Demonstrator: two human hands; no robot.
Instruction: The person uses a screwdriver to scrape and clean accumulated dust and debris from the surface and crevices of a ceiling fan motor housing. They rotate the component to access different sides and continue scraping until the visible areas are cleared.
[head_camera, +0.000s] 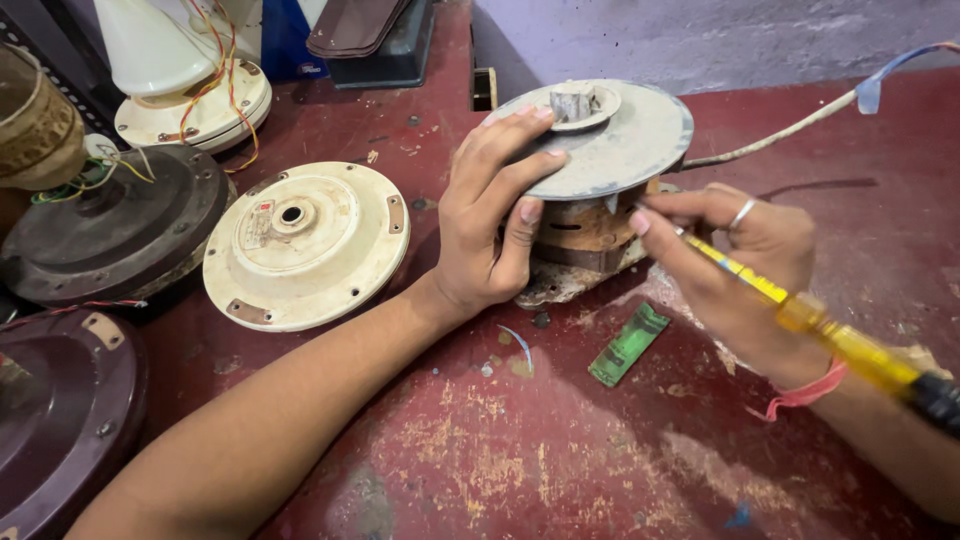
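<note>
Maroon cover (55, 420) sits at the near left edge of the worn red surface (560, 460), with a dark housing (120, 225) behind it. Next lies a cream cover (305, 245), flat. Beside it, the left hand (490, 225) grips the grey motor (600, 160), fingers spread over its top plate, thumb against the rusty core. A green strip (628, 343) lies just below. The right hand (740, 270) pinches a yellow screwdriver (800, 315), its tip at the motor's side.

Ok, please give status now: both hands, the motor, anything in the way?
Left hand grips grey fan motor at its rim. Right hand holds yellow screwdriver, tip at motor's side. Green strip lies on red table, apart from both hands.
</note>
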